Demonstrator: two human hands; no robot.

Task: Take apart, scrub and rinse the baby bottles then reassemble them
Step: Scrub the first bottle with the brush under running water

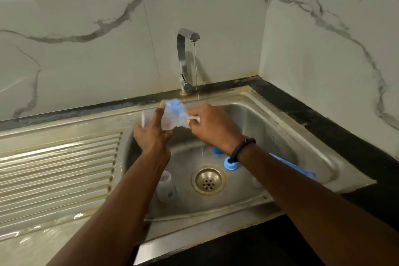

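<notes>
My left hand grips a clear bottle body above the sink, lying roughly sideways. My right hand holds a brush by its white handle; its blue bristle head sits at the bottle's mouth. A second clear bottle lies in the basin left of the drain. Two blue collar rings rest in the basin under my right wrist. A long blue tool lies along the basin's right side, partly hidden by my right forearm.
A thin stream of water runs from the chrome tap into the steel sink. The drain is in the middle. A ribbed draining board lies left. Black counter and marble walls surround it.
</notes>
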